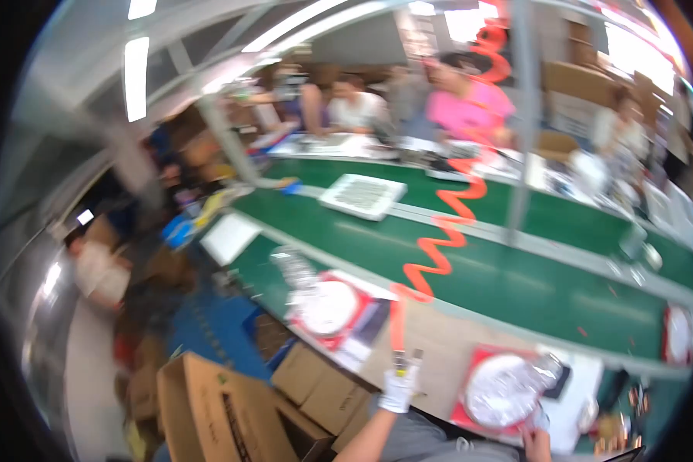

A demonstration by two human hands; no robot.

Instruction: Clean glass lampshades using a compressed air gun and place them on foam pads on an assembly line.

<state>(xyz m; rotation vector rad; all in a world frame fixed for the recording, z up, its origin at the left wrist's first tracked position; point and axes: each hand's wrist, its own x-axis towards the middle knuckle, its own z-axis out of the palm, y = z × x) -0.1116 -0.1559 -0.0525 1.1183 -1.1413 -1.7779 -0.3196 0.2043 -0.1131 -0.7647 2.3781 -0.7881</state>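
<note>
The picture is motion-blurred. My left hand, in a white glove, is closed around a small dark tool that hangs on an orange coiled hose. It is over the beige bench top. My right hand shows only partly at the lower edge. It touches the near rim of a round silvery-white disc lying on a red square mat. Whether its fingers grip anything is hidden.
A second round disc on a red mat lies to the left. Beyond the bench runs a green conveyor belt carrying a white tray. Several people sit across it. Cardboard boxes stand at lower left, and a grey post rises ahead.
</note>
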